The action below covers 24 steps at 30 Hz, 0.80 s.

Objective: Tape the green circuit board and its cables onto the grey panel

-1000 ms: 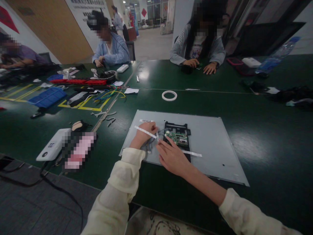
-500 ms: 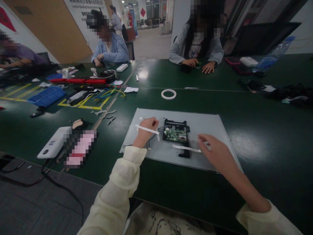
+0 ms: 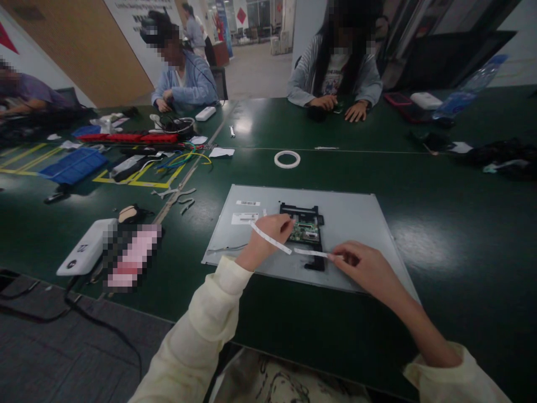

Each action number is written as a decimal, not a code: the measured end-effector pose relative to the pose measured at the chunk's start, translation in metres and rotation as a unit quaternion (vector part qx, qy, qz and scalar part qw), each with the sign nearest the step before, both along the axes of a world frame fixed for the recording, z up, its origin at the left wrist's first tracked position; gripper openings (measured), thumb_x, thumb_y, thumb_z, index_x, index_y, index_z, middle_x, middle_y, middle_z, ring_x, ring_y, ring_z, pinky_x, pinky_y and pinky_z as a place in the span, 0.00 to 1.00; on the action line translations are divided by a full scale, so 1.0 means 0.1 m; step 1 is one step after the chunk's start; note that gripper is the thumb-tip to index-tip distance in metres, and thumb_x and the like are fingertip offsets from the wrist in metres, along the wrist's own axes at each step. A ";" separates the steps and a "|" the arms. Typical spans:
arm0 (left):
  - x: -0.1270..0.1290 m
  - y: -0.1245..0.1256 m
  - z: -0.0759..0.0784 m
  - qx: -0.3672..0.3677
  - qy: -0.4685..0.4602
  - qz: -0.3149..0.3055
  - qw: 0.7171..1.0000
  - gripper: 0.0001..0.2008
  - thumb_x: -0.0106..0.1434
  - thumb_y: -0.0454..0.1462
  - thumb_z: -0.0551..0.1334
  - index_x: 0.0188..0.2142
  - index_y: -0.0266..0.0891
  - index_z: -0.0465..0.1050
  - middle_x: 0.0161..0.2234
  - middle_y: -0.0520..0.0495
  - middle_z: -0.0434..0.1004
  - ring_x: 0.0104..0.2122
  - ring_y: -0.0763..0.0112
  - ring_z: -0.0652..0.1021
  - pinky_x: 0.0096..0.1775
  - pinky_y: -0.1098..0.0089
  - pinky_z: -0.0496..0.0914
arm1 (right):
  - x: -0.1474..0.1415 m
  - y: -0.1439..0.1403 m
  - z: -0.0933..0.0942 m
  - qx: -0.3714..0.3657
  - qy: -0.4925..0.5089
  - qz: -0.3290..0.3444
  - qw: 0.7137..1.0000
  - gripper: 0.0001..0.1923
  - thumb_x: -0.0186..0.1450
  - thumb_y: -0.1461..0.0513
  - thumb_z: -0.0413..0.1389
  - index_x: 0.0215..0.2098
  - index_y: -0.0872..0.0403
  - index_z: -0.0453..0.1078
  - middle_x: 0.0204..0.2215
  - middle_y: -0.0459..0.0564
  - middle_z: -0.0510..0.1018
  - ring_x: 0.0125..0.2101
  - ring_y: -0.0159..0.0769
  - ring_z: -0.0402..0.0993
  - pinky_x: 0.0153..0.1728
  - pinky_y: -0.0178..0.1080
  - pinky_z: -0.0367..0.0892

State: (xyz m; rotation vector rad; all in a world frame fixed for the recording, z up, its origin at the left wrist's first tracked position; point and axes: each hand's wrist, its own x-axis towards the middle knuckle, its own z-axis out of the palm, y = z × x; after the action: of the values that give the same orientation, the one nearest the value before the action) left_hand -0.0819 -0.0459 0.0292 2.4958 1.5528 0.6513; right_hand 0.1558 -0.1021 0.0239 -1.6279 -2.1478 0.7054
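A grey flat panel (image 3: 350, 218) lies on the green table, carrying a black plastic frame (image 3: 300, 208) with a green circuit board (image 3: 309, 231) in it. My left hand (image 3: 268, 238) is over the panel at the board's left edge, fingers pinched together; what they hold, if anything, is hidden. Across the back of that hand runs a white tape strip (image 3: 272, 240). At the frame's lower right, my right hand (image 3: 364, 262) pinches the end of another white tape strip (image 3: 310, 253), which reaches left across the frame's lower arm.
A tape roll (image 3: 287, 159) lies beyond the panel. Left are pliers (image 3: 178, 193), a white power bank (image 3: 88, 246), a pink phone-shaped item (image 3: 136, 254) and a blue basket (image 3: 73, 166). Two people sit across the table, another far left. A water bottle (image 3: 472, 89) stands back right.
My left hand has moved right and slightly down, from the panel's labels to the board's edge. My right hand's fingers have closed on the tape strip's end. The view has shifted slightly.
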 end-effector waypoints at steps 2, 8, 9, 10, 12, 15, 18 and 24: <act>0.01 -0.02 0.01 0.009 -0.014 -0.004 1.000 0.17 0.67 0.41 0.50 0.25 0.37 0.65 0.22 0.52 0.69 0.22 0.75 0.69 0.24 0.73 0.54 | 0.01 0.00 -0.01 0.000 0.048 0.012 0.999 0.13 0.62 0.54 0.52 0.31 0.53 0.71 0.31 0.49 0.70 0.27 0.32 0.67 0.28 0.35 0.62; 0.09 -0.09 0.05 0.017 -0.052 -0.072 0.996 0.11 0.66 0.37 0.50 0.32 0.37 0.69 0.28 0.48 0.71 0.30 0.71 0.72 0.31 0.72 0.63 | -0.01 0.00 -0.01 -0.016 0.136 0.006 0.990 0.10 0.62 0.57 0.52 0.30 0.54 0.70 0.36 0.50 0.69 0.32 0.33 0.67 0.30 0.35 0.63; 0.12 -0.11 0.06 0.017 -0.064 -0.102 0.993 0.11 0.66 0.36 0.50 0.34 0.36 0.69 0.31 0.46 0.72 0.33 0.70 0.72 0.35 0.71 0.65 | -0.03 0.00 -0.01 -0.020 0.152 0.004 0.988 0.10 0.63 0.57 0.52 0.30 0.54 0.69 0.36 0.50 0.69 0.33 0.33 0.67 0.31 0.35 0.63; 0.14 -0.12 0.07 0.016 -0.078 -0.136 0.988 0.10 0.66 0.36 0.51 0.36 0.36 0.70 0.33 0.45 0.73 0.36 0.69 0.72 0.38 0.70 0.66 | -0.04 -0.01 -0.02 -0.020 0.169 0.004 0.985 0.10 0.63 0.57 0.52 0.30 0.54 0.69 0.35 0.51 0.69 0.34 0.34 0.67 0.32 0.35 0.63; 0.19 -0.16 0.09 0.007 -0.094 -0.198 0.976 0.11 0.65 0.37 0.52 0.42 0.36 0.69 0.40 0.43 0.73 0.43 0.67 0.71 0.45 0.67 0.65 | -0.07 -0.02 -0.02 -0.012 0.199 0.005 0.980 0.10 0.62 0.57 0.53 0.29 0.54 0.69 0.35 0.51 0.69 0.37 0.35 0.68 0.35 0.36 0.63; 0.24 -0.21 0.11 -0.019 -0.085 -0.252 0.964 0.13 0.65 0.39 0.54 0.47 0.38 0.68 0.47 0.42 0.70 0.49 0.65 0.69 0.51 0.63 0.62 | -0.12 -0.04 -0.02 0.007 0.239 0.010 0.971 0.09 0.62 0.57 0.54 0.29 0.54 0.69 0.35 0.51 0.69 0.39 0.36 0.68 0.40 0.38 0.63; 0.27 -0.22 0.08 -0.043 -0.082 -0.270 0.958 0.12 0.66 0.40 0.52 0.43 0.38 0.69 0.46 0.43 0.71 0.48 0.66 0.69 0.51 0.64 0.62 | -0.15 -0.04 0.00 0.026 0.276 0.005 0.961 0.09 0.62 0.57 0.54 0.30 0.54 0.69 0.34 0.51 0.70 0.38 0.35 0.68 0.40 0.36 0.65; 0.30 -0.20 -0.03 -0.072 -0.080 -0.234 0.966 0.15 0.67 0.39 0.50 0.28 0.36 0.67 0.28 0.48 0.71 0.32 0.72 0.72 0.37 0.72 0.65 | -0.11 -0.02 -0.04 0.061 0.244 -0.054 0.966 0.10 0.62 0.56 0.53 0.28 0.54 0.69 0.31 0.49 0.70 0.33 0.33 0.68 0.30 0.33 0.64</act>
State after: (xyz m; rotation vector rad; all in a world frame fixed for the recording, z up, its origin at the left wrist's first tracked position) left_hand -0.0518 -0.0655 0.0258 2.4898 0.8710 0.6176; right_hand 0.1446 -0.1045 0.0199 -1.3268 -1.7018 0.8210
